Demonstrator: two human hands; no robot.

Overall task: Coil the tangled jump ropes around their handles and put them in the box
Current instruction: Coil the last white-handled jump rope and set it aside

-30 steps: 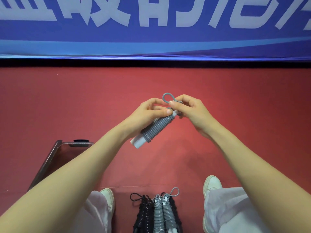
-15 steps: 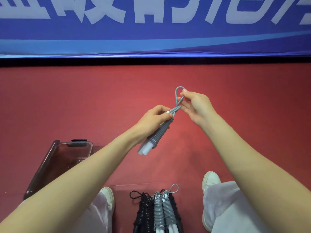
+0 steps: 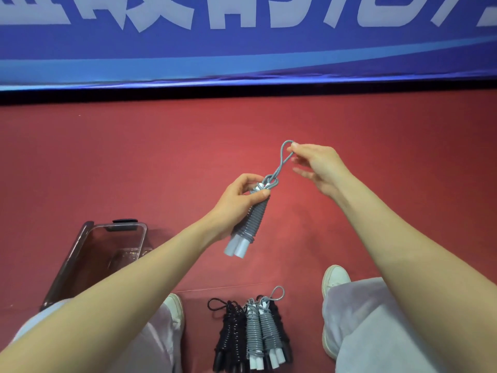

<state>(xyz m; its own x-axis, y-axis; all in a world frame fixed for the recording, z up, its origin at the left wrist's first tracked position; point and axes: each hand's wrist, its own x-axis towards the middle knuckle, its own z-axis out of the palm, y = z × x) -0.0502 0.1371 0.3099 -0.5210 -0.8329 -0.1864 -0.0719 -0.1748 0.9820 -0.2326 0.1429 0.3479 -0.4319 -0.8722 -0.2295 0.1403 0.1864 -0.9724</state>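
A grey jump rope (image 3: 251, 220) is coiled tightly round its two white handles, which hang tilted above the red floor. My left hand (image 3: 239, 200) grips the upper end of the bundle, just below a knot. My right hand (image 3: 316, 165) pinches the tip of a rope loop that stands out up and right from the knot; its other fingers are spread. The clear plastic box (image 3: 80, 254) stands on the floor at the lower left, partly hidden behind my left forearm.
Several coiled black and grey jump ropes (image 3: 251, 335) lie side by side on the red floor (image 3: 134, 162) between my white shoes (image 3: 334, 278). A blue banner with white lettering (image 3: 242, 44) runs along the far edge of the floor.
My right hand has drawn the loop out up and to the right, and the knot has tightened. My left hand has lowered the bundle and turned it more upright.
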